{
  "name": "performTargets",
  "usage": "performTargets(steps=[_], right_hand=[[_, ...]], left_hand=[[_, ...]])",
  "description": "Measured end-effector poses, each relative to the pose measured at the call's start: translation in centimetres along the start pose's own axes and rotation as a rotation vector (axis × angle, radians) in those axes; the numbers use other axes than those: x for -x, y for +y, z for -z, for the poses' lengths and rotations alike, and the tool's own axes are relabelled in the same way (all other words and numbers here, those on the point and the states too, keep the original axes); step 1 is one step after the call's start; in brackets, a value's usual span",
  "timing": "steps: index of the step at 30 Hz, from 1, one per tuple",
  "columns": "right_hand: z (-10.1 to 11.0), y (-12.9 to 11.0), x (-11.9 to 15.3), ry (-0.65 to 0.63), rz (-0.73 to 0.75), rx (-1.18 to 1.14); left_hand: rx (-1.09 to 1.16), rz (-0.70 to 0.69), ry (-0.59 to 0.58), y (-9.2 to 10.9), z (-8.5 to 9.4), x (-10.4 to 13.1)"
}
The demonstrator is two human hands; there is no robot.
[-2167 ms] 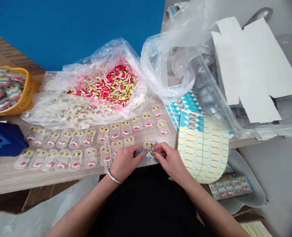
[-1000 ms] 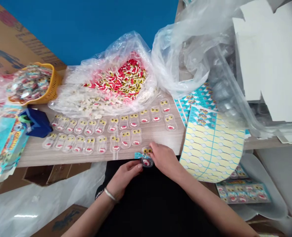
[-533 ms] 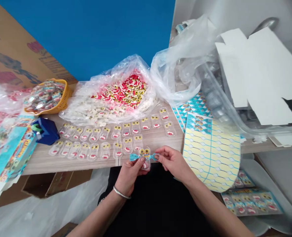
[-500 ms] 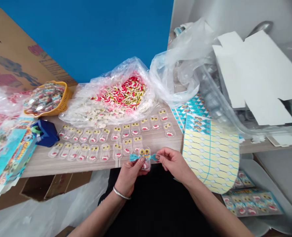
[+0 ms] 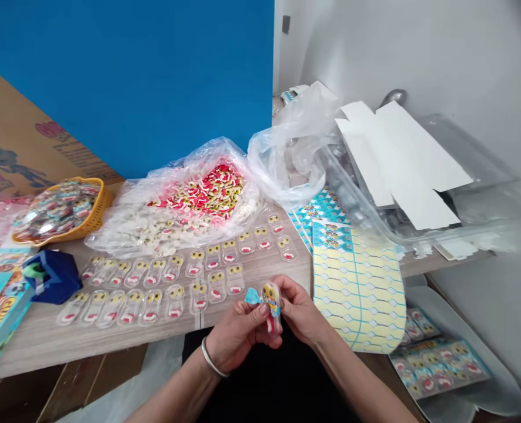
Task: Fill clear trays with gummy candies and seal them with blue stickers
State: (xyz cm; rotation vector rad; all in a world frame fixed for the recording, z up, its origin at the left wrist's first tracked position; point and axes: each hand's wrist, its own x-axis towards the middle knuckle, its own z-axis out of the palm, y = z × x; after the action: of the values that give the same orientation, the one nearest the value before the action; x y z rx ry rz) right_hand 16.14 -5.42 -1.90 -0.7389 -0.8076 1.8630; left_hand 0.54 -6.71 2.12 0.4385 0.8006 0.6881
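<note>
Above the table's front edge, my left hand (image 5: 247,323) grips a small clear plastic candy pack (image 5: 270,294) with yellow eyes and a red-and-white mouth inside. A blue printed sticker label (image 5: 252,295) lies across the pack, its left end sticking out free. My right hand (image 5: 296,308) pinches the pack's right side, where the label bends around the edge; its fingertips are partly hidden. Left of my hands, similar clear packs (image 5: 175,301) lie in two rows on the table (image 5: 123,336). To the right is a yellow backing sheet (image 5: 357,294) with a few labels left at its top.
Behind the rows lies a clear bag (image 5: 199,205) of loose candies. A yellow basket (image 5: 97,208) of labelled packs and a blue tape dispenser (image 5: 54,276) stand left. A clear plastic bin (image 5: 401,239) with white card (image 5: 401,158) sits right.
The pack has turned sideways in my hands. My right hand has moved in, and the label's right end now wraps around the pack's edge. The camera view has shifted.
</note>
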Motion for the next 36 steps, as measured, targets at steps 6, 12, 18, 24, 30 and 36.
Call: performTargets(steps=[6, 12, 18, 24, 30, 36], right_hand=[[0.4, -0.5, -0.6, -0.150, -0.161, -0.044], [1.4, -0.1, -2.0, 0.072, -0.156, 0.201], [1.0, -1.4, -0.4, 0.340, 0.039, 0.468], [0.2, -2.2, 0.4, 0.320, 0.124, 0.652], [0.5, -2.7, 0.5, 0.294, 0.079, 0.536], [0.1, -2.2, 0.6, 0.249, 0.036, 0.241]], left_hand=[[-0.106, 0.122, -0.040, 0.5, 0.6, -0.2], [-0.183, -0.069, 0.165, -0.2, 0.1, -1.4], [-0.275, -0.252, 0.402, -0.5, 0.1, -3.1], [-0.516, -0.298, 0.412, 0.4, -0.1, -3.2], [-0.272, -0.426, 0.471, 1.3, -0.1, -2.6], [-0.026, -0.238, 0.263, 1.5, 0.0, -2.7]])
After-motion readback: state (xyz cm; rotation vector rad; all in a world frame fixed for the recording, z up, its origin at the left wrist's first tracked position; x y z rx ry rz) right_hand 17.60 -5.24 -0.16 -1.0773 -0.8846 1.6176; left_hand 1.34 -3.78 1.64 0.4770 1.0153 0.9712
